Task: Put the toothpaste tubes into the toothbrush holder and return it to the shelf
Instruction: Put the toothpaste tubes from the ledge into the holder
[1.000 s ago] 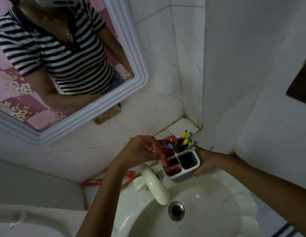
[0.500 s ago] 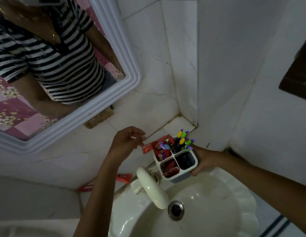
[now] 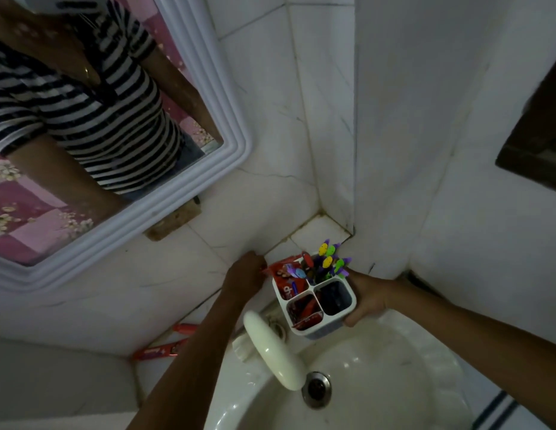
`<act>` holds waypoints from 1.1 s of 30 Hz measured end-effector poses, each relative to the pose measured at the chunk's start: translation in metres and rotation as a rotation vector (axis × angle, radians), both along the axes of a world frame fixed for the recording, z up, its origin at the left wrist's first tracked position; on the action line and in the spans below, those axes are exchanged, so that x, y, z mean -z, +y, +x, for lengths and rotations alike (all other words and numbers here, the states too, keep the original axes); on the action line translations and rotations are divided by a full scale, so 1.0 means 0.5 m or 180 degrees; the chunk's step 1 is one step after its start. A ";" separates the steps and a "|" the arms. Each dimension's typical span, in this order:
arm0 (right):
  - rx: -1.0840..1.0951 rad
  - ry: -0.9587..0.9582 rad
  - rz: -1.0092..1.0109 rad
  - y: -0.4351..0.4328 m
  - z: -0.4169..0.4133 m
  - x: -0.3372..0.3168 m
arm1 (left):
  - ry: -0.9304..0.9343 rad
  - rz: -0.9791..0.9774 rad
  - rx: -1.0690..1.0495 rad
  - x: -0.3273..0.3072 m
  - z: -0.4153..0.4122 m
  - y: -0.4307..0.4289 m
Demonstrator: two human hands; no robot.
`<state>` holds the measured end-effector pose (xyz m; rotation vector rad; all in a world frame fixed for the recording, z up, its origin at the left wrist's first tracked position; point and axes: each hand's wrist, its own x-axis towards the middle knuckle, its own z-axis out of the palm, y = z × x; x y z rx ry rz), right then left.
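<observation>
My right hand [image 3: 368, 297] grips the right side of a white four-compartment toothbrush holder [image 3: 347, 305], held above the back of the sink. Colourful toothbrushes [image 3: 328, 262] stand in its back-right compartment. A red toothpaste tube [image 3: 283, 276] leans out of the back-left compartment, and another red tube [image 3: 304, 311] lies in the front-left one. The front-right compartment looks dark inside. My left hand [image 3: 244, 276] has its fingers curled on the protruding end of the leaning tube. Two more red tubes [image 3: 160, 350] [image 3: 185, 328] lie on the ledge at the left.
A white sink [image 3: 394, 383] with a cream tap [image 3: 270, 349] and a metal drain [image 3: 316, 389] is below the holder. A tiled corner shelf [image 3: 320, 231] sits just behind it. A white-framed mirror [image 3: 165, 212] hangs at the left, and a dark frame [image 3: 537, 141] at the right.
My left hand let go of the tube in the back-left compartment, drew back to the left, and has now returned to its protruding end. The holder stays in my right hand.
</observation>
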<state>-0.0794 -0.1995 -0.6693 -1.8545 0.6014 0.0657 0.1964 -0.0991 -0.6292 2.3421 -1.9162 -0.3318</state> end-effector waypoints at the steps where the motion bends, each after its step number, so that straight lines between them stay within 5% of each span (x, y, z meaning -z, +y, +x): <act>1: 0.0010 -0.0007 0.0020 0.000 0.000 0.000 | 0.0078 0.0003 -0.0158 -0.011 -0.002 0.006; 12: 0.0101 -0.0125 0.0236 0.010 -0.005 -0.006 | 0.0767 -0.1336 -0.1253 -0.300 -0.061 0.192; 19: 0.0120 -0.0127 0.0251 0.016 -0.005 -0.017 | 0.0660 -0.0619 -0.0663 -0.391 -0.149 0.181; 26: 0.0077 -0.0123 0.0304 0.016 -0.003 -0.026 | 0.0277 -0.0842 -0.0597 -0.430 -0.182 0.183; 33: 0.0070 -0.0143 0.0271 0.018 -0.002 -0.033 | 0.0063 -0.0399 -0.0515 -0.415 -0.202 0.175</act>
